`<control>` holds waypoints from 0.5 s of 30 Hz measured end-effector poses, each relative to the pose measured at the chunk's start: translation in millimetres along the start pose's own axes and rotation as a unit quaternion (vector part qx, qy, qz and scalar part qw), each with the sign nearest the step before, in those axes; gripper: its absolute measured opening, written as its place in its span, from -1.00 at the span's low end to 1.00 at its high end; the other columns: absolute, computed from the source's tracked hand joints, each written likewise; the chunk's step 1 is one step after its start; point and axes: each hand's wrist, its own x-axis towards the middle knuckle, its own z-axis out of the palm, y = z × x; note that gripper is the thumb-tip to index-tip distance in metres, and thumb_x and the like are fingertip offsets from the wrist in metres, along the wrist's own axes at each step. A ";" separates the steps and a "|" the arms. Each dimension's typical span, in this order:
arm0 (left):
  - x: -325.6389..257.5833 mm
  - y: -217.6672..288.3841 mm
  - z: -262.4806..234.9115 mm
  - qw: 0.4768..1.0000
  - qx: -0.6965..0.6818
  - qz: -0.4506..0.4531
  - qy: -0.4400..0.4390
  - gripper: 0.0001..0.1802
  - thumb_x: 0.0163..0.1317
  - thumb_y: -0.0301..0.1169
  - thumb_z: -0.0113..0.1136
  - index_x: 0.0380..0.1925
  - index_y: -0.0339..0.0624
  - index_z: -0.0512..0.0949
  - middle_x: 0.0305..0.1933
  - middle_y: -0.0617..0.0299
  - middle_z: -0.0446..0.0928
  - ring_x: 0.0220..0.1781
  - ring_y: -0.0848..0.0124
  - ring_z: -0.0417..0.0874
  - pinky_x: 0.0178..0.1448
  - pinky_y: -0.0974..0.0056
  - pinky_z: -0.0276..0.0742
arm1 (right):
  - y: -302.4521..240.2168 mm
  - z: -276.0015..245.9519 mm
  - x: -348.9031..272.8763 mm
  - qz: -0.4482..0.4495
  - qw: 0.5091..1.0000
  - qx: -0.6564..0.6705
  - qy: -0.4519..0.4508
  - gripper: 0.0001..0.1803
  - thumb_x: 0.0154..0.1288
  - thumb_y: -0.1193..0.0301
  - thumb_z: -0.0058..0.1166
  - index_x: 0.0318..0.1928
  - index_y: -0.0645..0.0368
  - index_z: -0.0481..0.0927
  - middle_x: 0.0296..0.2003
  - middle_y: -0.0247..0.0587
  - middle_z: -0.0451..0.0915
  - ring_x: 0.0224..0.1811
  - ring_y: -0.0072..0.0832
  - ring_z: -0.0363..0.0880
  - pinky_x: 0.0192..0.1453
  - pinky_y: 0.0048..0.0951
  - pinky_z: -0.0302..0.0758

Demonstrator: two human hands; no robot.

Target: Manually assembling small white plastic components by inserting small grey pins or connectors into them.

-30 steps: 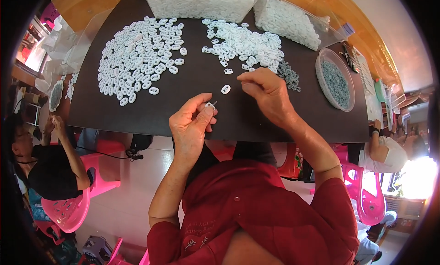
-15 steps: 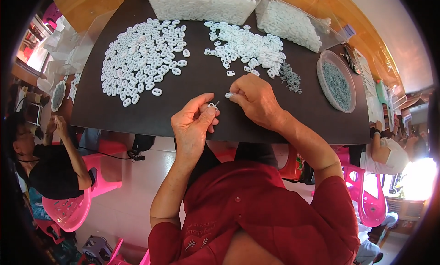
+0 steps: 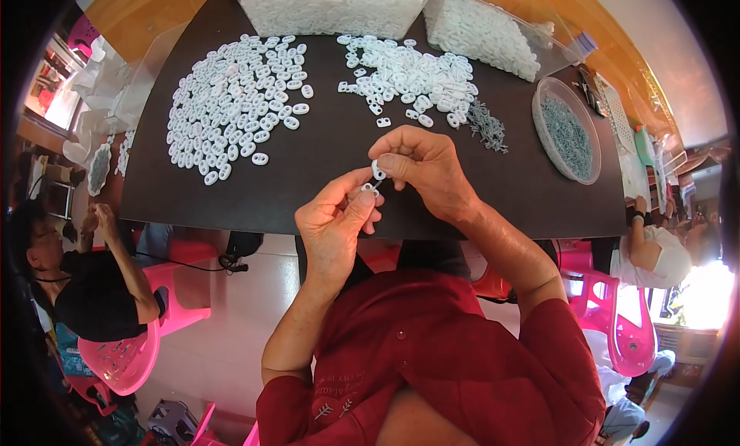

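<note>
Plastic oval (image 3: 378,170) pinched in our right hand (image 3: 424,170), we hold it just beside a small white piece (image 3: 370,189) and thin grey pin (image 3: 378,183) gripped in our left hand (image 3: 330,218), above the near part of the dark table (image 3: 320,149); whether they touch, we cannot tell. White ovals (image 3: 231,103) spread at far left; loose white pieces (image 3: 420,80) and grey pins (image 3: 486,127) lie left of a round tub (image 3: 546,154).

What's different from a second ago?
The right hand picked up the loose white oval from the table and brought it left to the left hand, which shifted slightly right. Unchanged: the left hand's grip on its small white piece, both white piles, the bowl.
</note>
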 end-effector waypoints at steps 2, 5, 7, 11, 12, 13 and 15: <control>-1.3 -1.0 -1.6 1.000 -0.030 -0.005 0.008 -0.74 0.20 -0.58 0.12 -0.10 -0.48 0.52 -0.41 0.09 0.56 -0.51 0.51 0.51 -0.49 0.47 0.41 | 2.7 1.7 -2.1 0.028 0.998 0.046 -0.007 -0.87 0.22 0.53 0.07 -0.22 0.27 0.58 -0.42 -0.40 0.55 -0.46 -0.74 0.43 -0.37 -0.69 0.38; -1.4 0.7 -1.1 1.000 -0.022 0.005 0.016 -0.74 0.19 -0.60 0.12 -0.10 -0.48 0.51 -0.42 0.09 0.56 -0.51 0.51 0.51 -0.50 0.48 0.41 | 4.5 2.4 -3.6 0.036 0.996 0.082 -0.002 -0.87 0.22 0.53 0.07 -0.22 0.27 0.58 -0.43 -0.39 0.55 -0.47 -0.74 0.42 -0.39 -0.69 0.38; -2.3 -1.4 -3.5 1.000 -0.017 0.009 0.018 -0.73 0.20 -0.61 0.12 -0.08 -0.45 0.51 -0.41 0.15 0.55 -0.48 0.54 0.52 -0.49 0.51 0.40 | 3.4 1.2 -3.6 0.014 0.999 0.039 -0.007 -0.87 0.23 0.52 0.06 -0.22 0.26 0.58 -0.42 -0.40 0.56 -0.48 -0.74 0.41 -0.40 -0.69 0.36; -3.2 -0.8 -1.8 0.999 0.014 0.021 0.048 -0.71 0.17 -0.63 0.13 -0.08 -0.47 0.50 -0.45 0.14 0.54 -0.50 0.52 0.52 -0.52 0.52 0.39 | 0.8 1.2 -2.2 0.006 1.000 0.011 -0.016 -0.87 0.22 0.51 0.07 -0.23 0.26 0.59 -0.43 -0.41 0.56 -0.48 -0.75 0.40 -0.41 -0.69 0.36; -2.9 -0.9 -1.8 0.999 0.014 0.021 0.048 -0.71 0.17 -0.63 0.13 -0.08 -0.47 0.50 -0.45 0.14 0.54 -0.50 0.52 0.52 -0.52 0.52 0.39 | -0.8 1.7 -2.1 0.007 1.000 0.005 -0.017 -0.87 0.22 0.50 0.07 -0.23 0.25 0.59 -0.44 -0.42 0.55 -0.48 -0.75 0.40 -0.40 -0.69 0.36; -2.6 -1.4 -2.0 0.999 0.017 0.022 0.047 -0.71 0.17 -0.64 0.13 -0.07 -0.46 0.50 -0.46 0.16 0.53 -0.50 0.53 0.52 -0.52 0.52 0.39 | -1.3 2.0 -1.9 0.009 1.000 -0.001 -0.017 -0.88 0.22 0.50 0.08 -0.24 0.25 0.60 -0.45 -0.43 0.55 -0.47 -0.75 0.40 -0.40 -0.69 0.35; -2.2 -2.1 -2.3 0.999 0.020 0.023 0.045 -0.70 0.16 -0.64 0.13 -0.07 -0.46 0.50 -0.47 0.18 0.53 -0.50 0.54 0.52 -0.52 0.52 0.39 | -1.0 2.3 -1.2 0.005 1.000 -0.003 -0.019 -0.88 0.21 0.50 0.08 -0.25 0.25 0.60 -0.46 -0.43 0.54 -0.47 -0.76 0.40 -0.40 -0.69 0.35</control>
